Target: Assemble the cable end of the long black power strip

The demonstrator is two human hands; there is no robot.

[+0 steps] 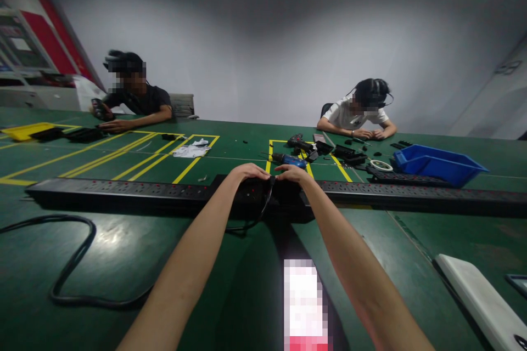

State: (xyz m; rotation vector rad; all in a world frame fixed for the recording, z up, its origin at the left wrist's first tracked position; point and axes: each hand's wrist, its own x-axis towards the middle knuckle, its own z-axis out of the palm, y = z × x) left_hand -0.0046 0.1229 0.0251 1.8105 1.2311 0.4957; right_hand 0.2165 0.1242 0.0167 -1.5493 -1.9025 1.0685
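Observation:
A long black power strip point(144, 191) with rows of sockets and small red switches lies across the green table. Over its middle section, my left hand point(252, 171) and my right hand point(291, 173) meet with fingers bent inward. Between the fingertips is the end of a thin black cable point(267, 200), which looks like a small plug. Its lower part curves down in front of the strip. Both hands are closed at that cable end, and the fingers partly hide it.
A thick black cord point(78, 252) curls at the left front. Beyond the strip lie a blue cordless drill point(290, 160), black parts, white papers point(192, 149) and a blue bin point(440, 163). A white device point(477, 296) rests at the right front. Two people sit across the table.

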